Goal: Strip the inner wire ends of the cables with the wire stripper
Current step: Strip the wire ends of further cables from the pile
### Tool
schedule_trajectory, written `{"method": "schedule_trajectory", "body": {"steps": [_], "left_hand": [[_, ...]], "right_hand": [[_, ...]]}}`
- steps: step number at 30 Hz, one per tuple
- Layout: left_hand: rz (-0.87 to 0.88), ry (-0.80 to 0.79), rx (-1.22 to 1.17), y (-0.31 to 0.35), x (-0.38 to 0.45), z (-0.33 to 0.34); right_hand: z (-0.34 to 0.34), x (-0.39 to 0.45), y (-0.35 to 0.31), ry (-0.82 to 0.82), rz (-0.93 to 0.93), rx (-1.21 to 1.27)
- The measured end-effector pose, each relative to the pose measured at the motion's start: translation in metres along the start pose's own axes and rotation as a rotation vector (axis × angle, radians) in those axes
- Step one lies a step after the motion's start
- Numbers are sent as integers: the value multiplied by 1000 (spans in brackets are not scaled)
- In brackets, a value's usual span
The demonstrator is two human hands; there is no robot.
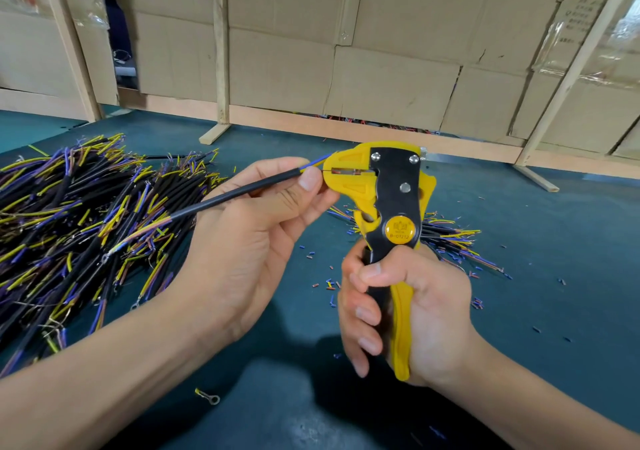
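Wire stripper (388, 200) stands upright mid-scene, yellow plastic body w/ a black metal plate, 3 shiny rivets and a round yellow badge at the pivot. Right hand (405, 311) grips its 2 handles from below, one black, one yellow, fingers curled tight round both, thumb across the front.

Left of the stripper, left hand (249, 242) pinches 1 cable (228, 196), smooth black round sheath, thumb & fingers clamped on it just short of the tool's head. Thumb tip nearly touches the yellow jaw. At that end a blue and a yellow inner wire poke up past the head; a thin reddish-brown one lies inside the jaw slot. Cable's far end, down-left of the stripper, fans into thin coloured wires w/ bare tips.

Further left of the stripper: big loose pile of cables (69, 228), too many to count, black sheaths, yellow/blue/purple ends. Behind and right of it, a smaller pile (450, 238). Tiny insulation bits (329, 285) scatter on the teal mat (554, 228) below it. 1 metal ring terminal (208, 397) lies well below-left. Cardboard wall (381, 51) w/ wood battens behind
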State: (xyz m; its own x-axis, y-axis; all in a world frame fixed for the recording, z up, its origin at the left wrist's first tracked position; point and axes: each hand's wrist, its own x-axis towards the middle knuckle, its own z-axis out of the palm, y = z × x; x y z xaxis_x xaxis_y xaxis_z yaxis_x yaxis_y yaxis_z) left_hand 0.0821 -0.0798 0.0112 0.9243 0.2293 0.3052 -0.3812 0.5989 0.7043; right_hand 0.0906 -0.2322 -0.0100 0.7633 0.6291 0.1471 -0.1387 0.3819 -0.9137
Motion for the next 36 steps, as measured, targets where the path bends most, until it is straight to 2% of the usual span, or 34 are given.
{"method": "schedule_trajectory", "body": {"steps": [10, 15, 21, 27, 30, 36], "left_hand": [[-17, 19, 117, 5, 6, -2], [-138, -23, 52, 11, 6, -3], [-253, 59, -84, 7, 5, 1], [-57, -113, 225, 11, 2, -3], [39, -69, 330, 7, 1, -2], [133, -10, 387, 7, -1, -2]], "right_hand": [[-6, 2, -3, -7, 23, 2], [-9, 2, -5, -67, 45, 3], [-11, 2, -3, -67, 51, 29], [-14, 5, -6, 1, 61, 48], [-12, 4, -4, 5, 61, 47], [-9, 4, -1, -41, 67, 30]]}}
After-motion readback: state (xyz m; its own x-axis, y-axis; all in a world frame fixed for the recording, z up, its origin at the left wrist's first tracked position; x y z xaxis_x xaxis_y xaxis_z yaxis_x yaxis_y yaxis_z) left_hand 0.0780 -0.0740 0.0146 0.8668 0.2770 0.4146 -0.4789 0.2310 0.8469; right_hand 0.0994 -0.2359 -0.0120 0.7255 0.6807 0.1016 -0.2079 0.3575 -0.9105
